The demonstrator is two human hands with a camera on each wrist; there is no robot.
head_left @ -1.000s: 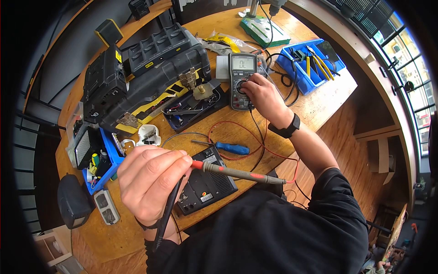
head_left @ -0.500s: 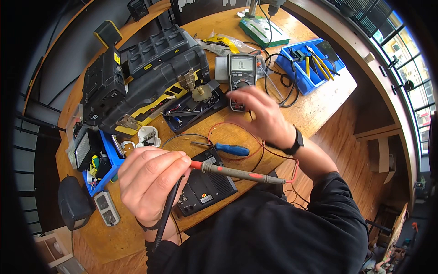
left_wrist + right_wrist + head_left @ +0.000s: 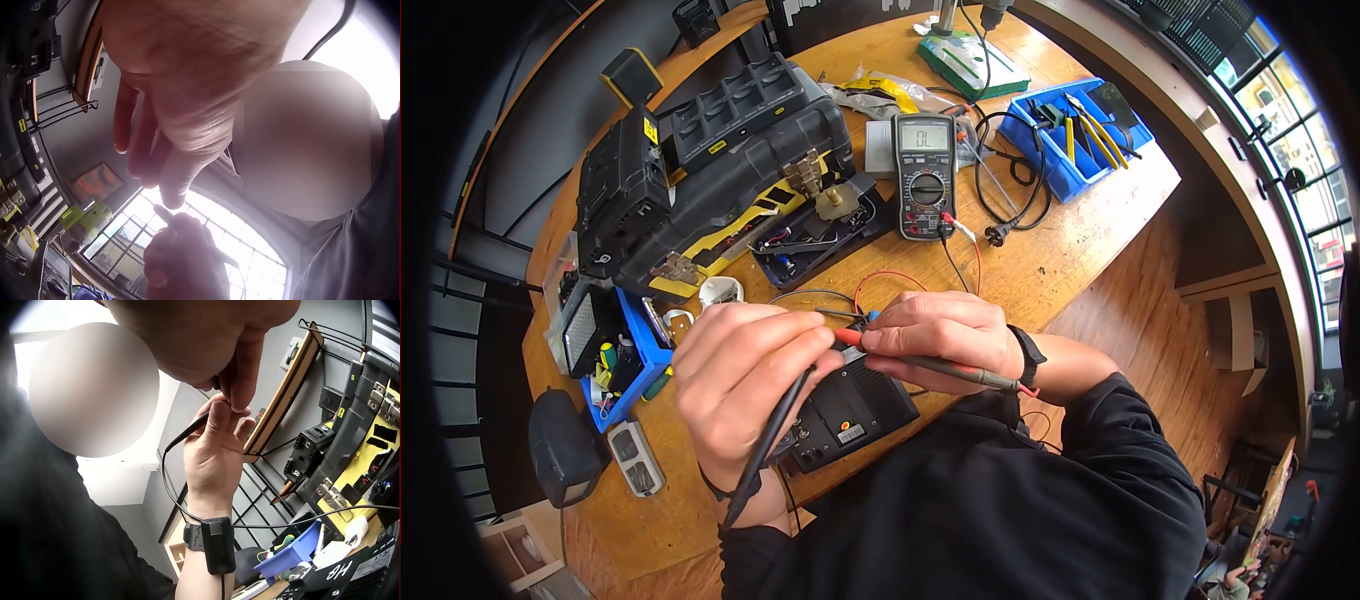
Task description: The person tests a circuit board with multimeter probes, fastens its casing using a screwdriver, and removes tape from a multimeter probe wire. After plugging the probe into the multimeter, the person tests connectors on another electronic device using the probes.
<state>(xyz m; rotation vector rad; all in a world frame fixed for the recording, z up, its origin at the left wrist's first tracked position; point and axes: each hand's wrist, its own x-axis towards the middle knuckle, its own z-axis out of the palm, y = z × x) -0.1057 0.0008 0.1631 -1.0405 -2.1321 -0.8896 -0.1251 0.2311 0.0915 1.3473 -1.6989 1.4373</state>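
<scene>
Over a black flat device (image 3: 855,420), both hands meet at their fingertips. My left hand (image 3: 750,390) pinches a black test probe (image 3: 765,445), which slants down toward the wrist, and its fingertips are at the front end of a red-and-grey test probe (image 3: 970,374). My right hand (image 3: 945,340) grips that red probe near its red front. The probe tips are hidden by the fingers. A digital multimeter (image 3: 926,175) lies beyond the hands, its display reading OL. Its red and black leads are plugged in at the bottom. The right hand mostly covers a blue-handled screwdriver (image 3: 873,316).
A large black-and-yellow case (image 3: 740,190) stands at the back left, with an opened dark housing (image 3: 810,245) before it. A blue bin (image 3: 1065,135) with pliers sits at the right, another blue bin (image 3: 640,350) at the left. A black plug (image 3: 997,235) lies right of the multimeter.
My right hand has left the multimeter's dial and come down to the red probe, which it now grips. My left hand stays almost in place with the probes. The display still reads OL.
</scene>
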